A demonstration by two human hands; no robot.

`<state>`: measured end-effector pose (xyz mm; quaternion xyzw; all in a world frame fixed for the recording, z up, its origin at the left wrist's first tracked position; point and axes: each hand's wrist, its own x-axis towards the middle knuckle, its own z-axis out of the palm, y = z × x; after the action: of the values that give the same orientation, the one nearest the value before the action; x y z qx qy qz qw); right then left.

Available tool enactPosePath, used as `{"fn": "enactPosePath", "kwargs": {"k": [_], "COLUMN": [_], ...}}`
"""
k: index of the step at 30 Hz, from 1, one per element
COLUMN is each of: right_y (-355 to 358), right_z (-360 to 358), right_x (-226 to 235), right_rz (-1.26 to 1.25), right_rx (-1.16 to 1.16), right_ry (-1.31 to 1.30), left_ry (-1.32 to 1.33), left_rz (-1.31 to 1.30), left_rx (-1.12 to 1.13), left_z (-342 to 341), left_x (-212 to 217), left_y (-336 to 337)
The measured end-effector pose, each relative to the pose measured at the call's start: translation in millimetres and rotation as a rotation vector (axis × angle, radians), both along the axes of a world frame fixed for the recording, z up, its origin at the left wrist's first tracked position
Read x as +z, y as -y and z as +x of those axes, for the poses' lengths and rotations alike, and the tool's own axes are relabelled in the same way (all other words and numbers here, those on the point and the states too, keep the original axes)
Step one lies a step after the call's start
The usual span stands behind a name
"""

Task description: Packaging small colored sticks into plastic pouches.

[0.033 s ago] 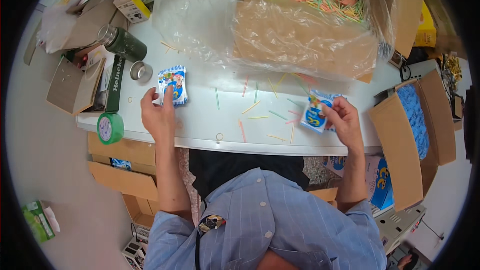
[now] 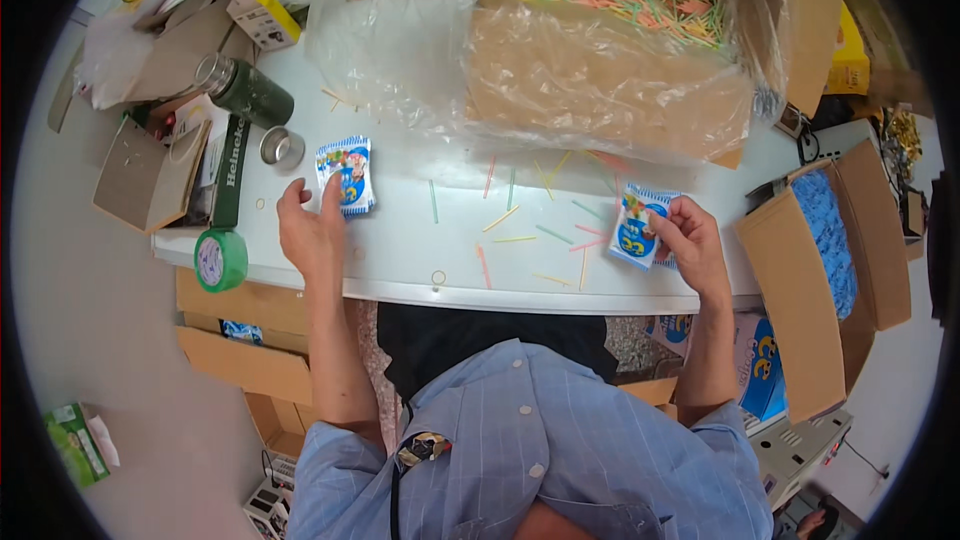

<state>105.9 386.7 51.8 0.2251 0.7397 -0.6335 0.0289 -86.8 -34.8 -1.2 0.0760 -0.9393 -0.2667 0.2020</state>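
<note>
My right hand pinches a small blue-and-white packet by its right side, between thumb and fingers, over the right part of the table. Part of another packet shows behind it, mostly hidden. On the left, my left hand has its fingers apart beside a small pile of similar packets. Its index finger reaches the lower edge of the pile; whether it touches is unclear. Thin pink, green and yellow sticks lie scattered between my hands.
A plastic-lined carton full of coloured sticks stands at the back of the white table. On the left are a green flask, a metal cup and green tape. An open carton with blue contents sits right.
The packet in my right hand has turned a little more upright and shifted slightly right. My left hand has moved very slightly, staying beside the pile.
</note>
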Motion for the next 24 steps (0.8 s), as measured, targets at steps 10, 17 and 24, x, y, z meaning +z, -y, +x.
{"fn": "enactPosePath", "kwargs": {"k": [10, 17, 24], "right_y": [-23.7, -21.1, -10.3], "right_z": [3.2, -52.8, -247.4], "right_x": [-2.2, 92.9, 96.9], "right_rz": [0.942, 0.872, 1.068], "right_rx": [-0.118, -0.187, 0.356], "right_ry": [0.186, -0.353, -0.656], "left_ry": [0.172, 0.067, -0.032], "left_rz": [0.401, 0.422, 0.156], "left_rx": [-0.029, -0.018, -0.002], "left_z": [-32.4, -24.7, -19.2], "left_x": [-26.1, -14.8, -2.0], "left_y": [21.2, 12.8, 6.8]}}
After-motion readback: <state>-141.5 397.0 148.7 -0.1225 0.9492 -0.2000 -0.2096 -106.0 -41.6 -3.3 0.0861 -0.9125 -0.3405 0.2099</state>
